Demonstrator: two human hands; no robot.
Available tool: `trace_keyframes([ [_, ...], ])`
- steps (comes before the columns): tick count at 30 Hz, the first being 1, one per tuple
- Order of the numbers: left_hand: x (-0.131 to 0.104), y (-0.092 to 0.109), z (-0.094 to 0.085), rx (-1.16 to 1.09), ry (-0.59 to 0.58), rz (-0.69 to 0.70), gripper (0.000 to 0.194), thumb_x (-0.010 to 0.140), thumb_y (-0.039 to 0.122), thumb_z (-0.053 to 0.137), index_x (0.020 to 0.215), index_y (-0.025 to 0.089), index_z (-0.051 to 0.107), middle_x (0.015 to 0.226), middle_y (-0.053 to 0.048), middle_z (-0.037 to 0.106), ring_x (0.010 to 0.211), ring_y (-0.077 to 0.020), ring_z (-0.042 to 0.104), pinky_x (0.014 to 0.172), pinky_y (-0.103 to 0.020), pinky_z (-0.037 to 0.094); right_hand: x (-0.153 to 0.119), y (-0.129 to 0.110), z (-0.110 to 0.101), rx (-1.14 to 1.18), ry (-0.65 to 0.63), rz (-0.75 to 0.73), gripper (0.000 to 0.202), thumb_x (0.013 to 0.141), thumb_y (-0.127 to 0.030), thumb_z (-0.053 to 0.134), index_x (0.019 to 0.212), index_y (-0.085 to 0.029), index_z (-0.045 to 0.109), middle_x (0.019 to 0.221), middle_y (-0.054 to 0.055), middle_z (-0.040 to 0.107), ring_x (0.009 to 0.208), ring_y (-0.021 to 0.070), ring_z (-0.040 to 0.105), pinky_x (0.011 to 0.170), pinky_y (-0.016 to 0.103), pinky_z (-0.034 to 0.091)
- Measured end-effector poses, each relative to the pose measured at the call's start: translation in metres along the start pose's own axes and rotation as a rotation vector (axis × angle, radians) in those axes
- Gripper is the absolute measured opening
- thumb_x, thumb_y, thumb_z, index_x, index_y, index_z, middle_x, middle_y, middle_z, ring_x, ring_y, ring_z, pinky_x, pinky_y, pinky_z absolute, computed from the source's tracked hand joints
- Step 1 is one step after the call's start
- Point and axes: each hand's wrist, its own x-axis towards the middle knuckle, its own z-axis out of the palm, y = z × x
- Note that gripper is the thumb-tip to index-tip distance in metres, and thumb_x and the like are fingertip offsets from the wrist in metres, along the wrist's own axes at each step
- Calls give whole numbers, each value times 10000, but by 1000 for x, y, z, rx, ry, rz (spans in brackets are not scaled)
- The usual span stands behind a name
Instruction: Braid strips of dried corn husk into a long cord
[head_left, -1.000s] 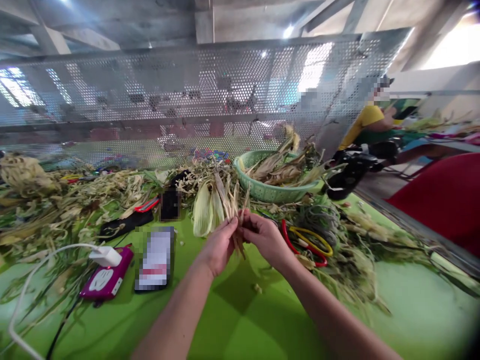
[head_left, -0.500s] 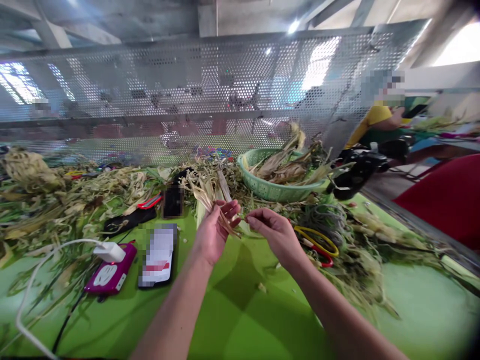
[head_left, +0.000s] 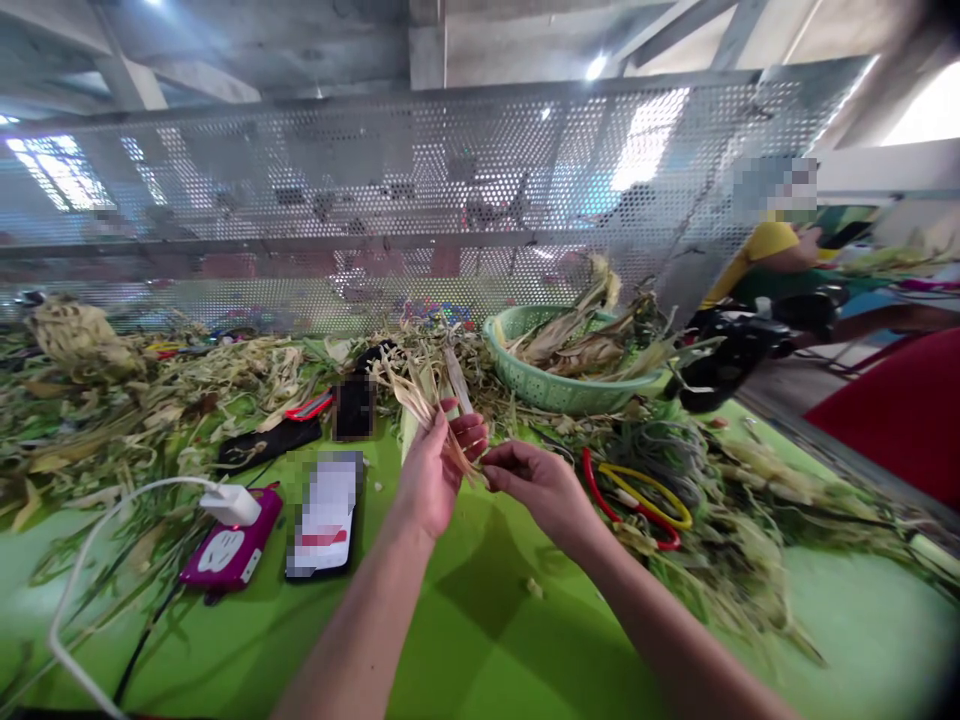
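My left hand [head_left: 439, 475] is closed round a small bundle of dry corn husk strips [head_left: 420, 395], thumb on top. Their pale, wide ends fan out away from me, and the narrow ends come out below the fingers. Close by on the right, my right hand [head_left: 529, 480] is pinched, thumb against fingers, right at the narrow ends of the strips. Whatever lies between those fingertips is too small to make out. Both hands are held above the green tabletop [head_left: 480, 640].
Left of my arms lie a phone [head_left: 326, 515], a purple power bank [head_left: 232, 540] with cables, and red-handled cutters [head_left: 309, 405]. Scissors with red and yellow handles [head_left: 645, 495] lie at right. Behind are loose husks, a green basket [head_left: 570, 390] and a perforated metal screen [head_left: 360, 190]. A person in yellow sits far right.
My right hand has moved closer to the left and slightly down, so its fingertips meet the strip ends. The left hand keeps its hold. The whole view has shifted slightly.
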Motion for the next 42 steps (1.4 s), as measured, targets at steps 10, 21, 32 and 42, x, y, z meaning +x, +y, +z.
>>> trace_keyframes([
  [10, 0, -3, 2, 27, -17, 25, 283, 830, 247, 590, 1102, 179, 552, 856, -57, 689, 816, -171, 664, 784, -309, 503, 2, 14, -3, -102, 110, -27, 159, 771, -339, 638, 794, -181, 642, 699, 12, 642, 612, 156, 611, 599, 272, 493],
  [21, -1, -11, 5, 26, -10, 33, 212, 801, 306, 613, 943, 161, 548, 854, -73, 701, 859, -213, 662, 776, -335, 488, -1, 6, 3, 101, 97, -8, 241, 744, -392, 679, 828, -168, 656, 763, 20, 626, 668, 146, 577, 597, 260, 509],
  [32, -13, -17, 14, 436, 18, 108, 312, 845, 452, 502, 995, 180, 537, 875, -51, 688, 621, -113, 586, 537, -212, 426, -6, 19, 14, -129, -124, 23, 247, 830, -391, 551, 980, -195, 546, 753, 16, 577, 667, 159, 540, 595, 262, 468],
  [42, -13, -14, 14, 226, -15, 22, 280, 824, 434, 554, 865, 157, 571, 633, -2, 571, 620, -108, 540, 667, -239, 438, -8, 7, 16, -416, -160, 99, 469, 916, -495, 281, 592, -192, 433, 527, 0, 473, 488, 120, 442, 469, 228, 334],
])
